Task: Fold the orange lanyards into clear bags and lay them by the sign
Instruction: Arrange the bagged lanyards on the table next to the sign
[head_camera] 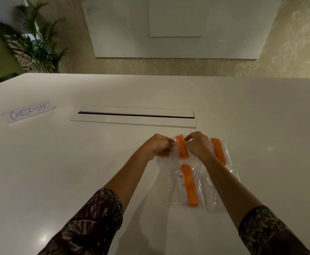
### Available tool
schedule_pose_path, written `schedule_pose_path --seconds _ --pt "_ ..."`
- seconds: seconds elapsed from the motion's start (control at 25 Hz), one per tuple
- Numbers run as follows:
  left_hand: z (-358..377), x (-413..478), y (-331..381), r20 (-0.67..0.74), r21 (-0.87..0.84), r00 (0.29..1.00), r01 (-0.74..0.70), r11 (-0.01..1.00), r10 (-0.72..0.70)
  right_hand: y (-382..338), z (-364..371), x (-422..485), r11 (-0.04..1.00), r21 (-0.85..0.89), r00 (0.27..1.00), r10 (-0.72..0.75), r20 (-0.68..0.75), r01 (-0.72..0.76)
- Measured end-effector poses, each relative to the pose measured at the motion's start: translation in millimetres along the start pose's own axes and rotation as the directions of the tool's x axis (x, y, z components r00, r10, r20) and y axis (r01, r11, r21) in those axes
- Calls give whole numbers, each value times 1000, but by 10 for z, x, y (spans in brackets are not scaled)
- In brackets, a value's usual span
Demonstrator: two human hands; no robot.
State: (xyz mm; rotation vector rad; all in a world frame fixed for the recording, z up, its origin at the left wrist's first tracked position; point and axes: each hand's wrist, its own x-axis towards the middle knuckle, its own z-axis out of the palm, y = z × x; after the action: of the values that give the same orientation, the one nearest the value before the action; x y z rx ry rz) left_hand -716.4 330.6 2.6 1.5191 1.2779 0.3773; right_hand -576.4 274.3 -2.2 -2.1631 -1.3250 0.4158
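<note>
Centre of frame, just right of the middle. My view is from the head camera only.

- Left hand: fingers curled, thumb and forefinger pinching the far left corner of a clear plastic bag.
- Right hand: same posture, pinching the far right corner of that bag. The hands are close together, with the strip between them.
- In this bag lies a flat folded orange lanyard strip, pointing away from the camera. The bag lies on the glossy white table.
- Right of the right hand is a second bagged orange strip, partly hidden by the wrist.
- Below the hands, between the forearms, is a third bagged orange strip in crinkled clear film.
- Lower corners of frame: dark patterned sleeves on both forearms.
- Above the hands is a long white cable hatch set in the tabletop, with a dark slot showing.
- Left of frame, well apart from all three bags, is a white paper sign lettered CHECK-IN. No bag lies beside it.
- Upper left: a green palm plant. Upper centre: a white wall panel.
</note>
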Motion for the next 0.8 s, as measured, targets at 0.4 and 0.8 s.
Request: schedule_pose_path --seconds 0.4,0.8 --pt "-328 -182 -156 -234 -270 971 -21 963 -45 -335 202 56 986 156 997 -61 43 54" --pt "-1267 -506 -611 -295 -485 932 45 873 -212 -1209 762 -88 948 319 985 -34 168 -22"
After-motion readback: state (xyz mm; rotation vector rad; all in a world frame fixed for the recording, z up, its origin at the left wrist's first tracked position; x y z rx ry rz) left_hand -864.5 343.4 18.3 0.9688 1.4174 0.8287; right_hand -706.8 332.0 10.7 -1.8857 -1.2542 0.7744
